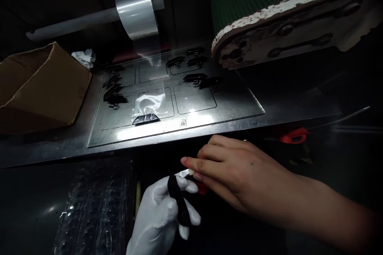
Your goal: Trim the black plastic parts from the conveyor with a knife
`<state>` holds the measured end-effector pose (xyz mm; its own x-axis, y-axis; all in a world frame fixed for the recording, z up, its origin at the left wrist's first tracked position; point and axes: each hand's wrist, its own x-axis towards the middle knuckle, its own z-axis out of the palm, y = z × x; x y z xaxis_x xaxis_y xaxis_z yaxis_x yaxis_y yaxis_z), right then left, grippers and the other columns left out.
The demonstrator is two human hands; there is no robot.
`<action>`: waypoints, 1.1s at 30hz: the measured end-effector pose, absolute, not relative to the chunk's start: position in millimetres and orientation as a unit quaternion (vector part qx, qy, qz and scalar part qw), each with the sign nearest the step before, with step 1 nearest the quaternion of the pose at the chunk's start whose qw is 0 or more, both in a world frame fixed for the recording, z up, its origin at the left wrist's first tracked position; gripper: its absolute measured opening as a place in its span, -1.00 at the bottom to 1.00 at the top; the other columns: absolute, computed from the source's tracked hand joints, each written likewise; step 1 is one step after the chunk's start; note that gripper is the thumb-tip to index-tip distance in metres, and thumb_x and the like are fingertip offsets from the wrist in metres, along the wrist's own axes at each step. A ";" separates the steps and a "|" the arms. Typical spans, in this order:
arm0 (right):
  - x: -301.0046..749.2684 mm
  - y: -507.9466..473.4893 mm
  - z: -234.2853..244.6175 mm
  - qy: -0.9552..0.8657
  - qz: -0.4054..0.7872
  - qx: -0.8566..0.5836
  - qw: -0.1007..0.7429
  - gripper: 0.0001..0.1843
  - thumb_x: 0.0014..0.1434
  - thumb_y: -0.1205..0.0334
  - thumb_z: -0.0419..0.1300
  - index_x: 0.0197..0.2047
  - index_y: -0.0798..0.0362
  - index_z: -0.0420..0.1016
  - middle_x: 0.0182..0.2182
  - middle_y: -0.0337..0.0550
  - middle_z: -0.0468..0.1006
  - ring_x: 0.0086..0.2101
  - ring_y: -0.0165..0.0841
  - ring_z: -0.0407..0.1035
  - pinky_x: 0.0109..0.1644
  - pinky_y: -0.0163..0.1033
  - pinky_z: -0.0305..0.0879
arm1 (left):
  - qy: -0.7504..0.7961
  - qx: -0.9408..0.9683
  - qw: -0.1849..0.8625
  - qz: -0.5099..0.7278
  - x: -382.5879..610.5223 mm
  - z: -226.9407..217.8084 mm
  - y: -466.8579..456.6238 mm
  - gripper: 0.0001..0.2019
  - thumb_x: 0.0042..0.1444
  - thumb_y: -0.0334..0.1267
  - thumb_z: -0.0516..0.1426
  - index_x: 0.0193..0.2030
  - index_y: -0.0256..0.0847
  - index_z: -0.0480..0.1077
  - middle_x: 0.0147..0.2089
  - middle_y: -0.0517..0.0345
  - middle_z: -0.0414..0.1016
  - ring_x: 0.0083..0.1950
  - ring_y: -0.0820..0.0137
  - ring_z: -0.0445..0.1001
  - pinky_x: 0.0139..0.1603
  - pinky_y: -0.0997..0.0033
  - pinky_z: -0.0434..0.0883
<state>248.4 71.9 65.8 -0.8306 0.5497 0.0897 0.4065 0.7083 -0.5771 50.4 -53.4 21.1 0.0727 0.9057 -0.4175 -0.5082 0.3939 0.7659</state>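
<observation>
Down low, near the bottom of the view, the left hand (160,219) wears a white glove and its fingers are closed around a small black part (178,203). The right hand (236,171) is bare and sits just beside it, with its fingers pinched shut on a tiny white piece (186,173) that touches the top of the black part. Something small and red (202,188) peeks out under the right hand, but it is too hidden to tell what it is. Farther back, a shiny metal tabletop (233,107) carries more black parts (196,79) in little marked boxes. One clear plastic bag (149,107) lies there with a black part inside it. A brown cardboard box (38,87) sits at the left, and a roll of clear film (137,12) hangs on a bar above. A bumpy clear tray (92,207) lies left of the gloved hand.
</observation>
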 end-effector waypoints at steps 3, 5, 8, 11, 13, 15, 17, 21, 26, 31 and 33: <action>247.2 71.5 64.2 -0.920 0.266 -0.263 0.117 -0.63 0.53 0.09 0.02 0.24 -0.10 0.53 -0.21 -0.22 0.60 -0.23 -0.31 0.38 -0.15 -0.17 0.37 | 0.463 0.218 0.718 0.471 48.2 23.0 -51.9 -0.57 0.19 0.09 0.30 0.00 -0.21 0.59 -0.42 0.05 0.60 -0.58 0.56 0.41 -0.57 0.69 0.28; 247.0 70.6 62.7 -0.923 0.254 -0.268 0.108 -0.62 0.53 0.08 0.00 0.25 -0.10 0.52 -0.22 -0.21 0.60 -0.23 -0.29 0.38 -0.15 -0.15 0.37 | 0.476 0.215 0.720 0.457 47.6 25.4 -49.6 -0.60 0.17 0.06 0.32 -0.03 -0.21 0.59 -0.29 -0.01 0.64 -0.58 0.56 0.42 -0.58 0.66 0.29; 246.3 68.2 60.0 -0.926 0.235 -0.279 0.095 -0.60 0.53 0.09 0.00 0.28 -0.11 0.50 -0.20 -0.19 0.61 -0.21 -0.27 0.38 -0.15 -0.13 0.36 | 0.516 0.217 0.700 0.444 47.7 29.7 -46.1 -0.61 0.13 0.05 0.34 -0.10 -0.25 0.60 -0.08 -0.10 0.63 -0.60 0.62 0.39 -0.59 0.63 0.31; 245.5 66.2 57.5 -0.927 0.223 -0.289 0.083 -0.61 0.53 0.08 0.00 0.28 -0.11 0.51 -0.20 -0.18 0.61 -0.20 -0.26 0.38 -0.15 -0.13 0.35 | 0.532 0.217 0.702 0.420 47.3 31.9 -45.4 -0.58 0.15 0.08 0.33 -0.09 -0.27 0.59 -0.31 -0.01 0.62 -0.62 0.59 0.36 -0.60 0.63 0.28; 245.5 66.7 56.6 -0.931 0.213 -0.287 0.072 -0.62 0.54 0.10 0.01 0.27 -0.10 0.52 -0.22 -0.17 0.60 -0.21 -0.26 0.38 -0.14 -0.13 0.33 | 0.526 0.216 0.709 0.417 46.1 30.4 -46.3 -0.57 0.17 0.09 0.31 -0.07 -0.27 0.59 -0.46 0.06 0.56 -0.64 0.58 0.33 -0.61 0.64 0.24; 246.0 69.0 57.5 -0.940 0.189 -0.278 0.061 -0.63 0.53 0.14 0.03 0.26 -0.07 0.51 -0.24 -0.17 0.60 -0.22 -0.26 0.38 -0.16 -0.13 0.31 | 0.511 0.211 0.723 0.415 44.0 26.6 -47.6 -0.56 0.19 0.10 0.29 -0.04 -0.26 0.59 -0.50 0.07 0.55 -0.65 0.59 0.31 -0.62 0.67 0.22; 246.2 72.3 61.3 -0.955 0.151 -0.251 0.050 -0.64 0.51 0.23 0.06 0.26 -0.01 0.51 -0.26 -0.16 0.59 -0.23 -0.24 0.37 -0.20 -0.12 0.26 | 0.485 0.203 0.744 0.412 41.5 21.6 -48.8 -0.57 0.21 0.11 0.26 -0.03 -0.25 0.59 -0.50 0.06 0.56 -0.67 0.61 0.28 -0.65 0.70 0.18; 239.9 76.3 78.8 -0.980 0.095 -0.171 0.045 -0.75 0.38 0.36 0.16 0.03 0.13 0.63 -0.35 -0.13 0.58 -0.31 -0.20 0.37 -0.34 -0.10 0.15 | 0.448 0.195 0.773 0.405 38.6 13.7 -51.2 -0.62 0.28 0.06 0.22 -0.05 -0.22 0.61 -0.46 0.04 0.59 -0.70 0.64 0.26 -0.72 0.74 0.13; 225.6 77.4 103.2 -0.985 0.087 -0.148 0.015 -0.87 0.30 0.36 0.24 -0.22 0.10 0.65 -0.43 -0.15 0.56 -0.36 -0.20 0.36 -0.39 -0.10 0.10 | 0.437 0.177 0.777 0.417 40.3 11.7 -55.5 -0.64 0.32 -0.02 0.20 -0.03 -0.29 0.62 -0.69 0.20 0.37 -0.71 0.60 0.27 -0.69 0.73 0.18; 238.0 79.1 84.9 -0.954 0.182 -0.231 0.055 -0.78 0.46 0.27 0.10 -0.04 0.06 0.58 -0.31 -0.17 0.61 -0.35 -0.29 0.45 -0.33 -0.18 0.24 | 0.449 0.153 0.711 0.519 35.8 12.6 -62.4 -0.71 0.26 -0.04 0.26 -0.03 -0.20 0.61 -0.16 -0.05 0.68 -0.57 0.59 0.47 -0.63 0.72 0.30; 247.4 77.3 66.8 -0.926 0.226 -0.289 0.085 -0.72 0.51 0.24 0.02 0.04 0.07 0.55 -0.24 -0.14 0.62 -0.32 -0.33 0.48 -0.26 -0.21 0.33 | 0.464 0.133 0.669 0.565 32.6 13.8 -64.0 -0.73 0.26 -0.06 0.27 0.00 -0.14 0.60 -0.01 -0.08 0.68 -0.42 0.46 0.60 -0.59 0.70 0.37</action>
